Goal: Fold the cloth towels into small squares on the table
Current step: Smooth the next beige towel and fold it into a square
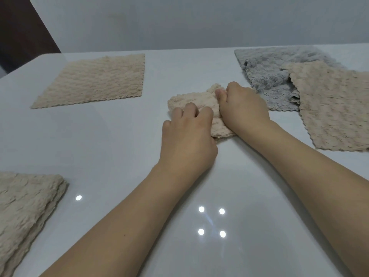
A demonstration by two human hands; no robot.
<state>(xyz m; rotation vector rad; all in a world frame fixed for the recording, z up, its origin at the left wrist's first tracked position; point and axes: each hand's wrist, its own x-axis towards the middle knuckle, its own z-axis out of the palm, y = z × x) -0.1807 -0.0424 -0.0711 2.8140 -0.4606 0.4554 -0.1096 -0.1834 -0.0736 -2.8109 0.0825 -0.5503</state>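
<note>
Gripping the folded beige towel (196,100) on the table (111,136), your left hand (188,134) and right hand (242,105) both curl round it.

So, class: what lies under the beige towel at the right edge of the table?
A grey towel lies partly beneath the flat beige towel, with its left part showing. How far it runs underneath is covered; the white table carries both.

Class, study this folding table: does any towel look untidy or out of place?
Yes: at the far right, the grey towel lies rumpled, and a beige towel overlaps it askew, unlike the flat beige towel at far left.
</note>
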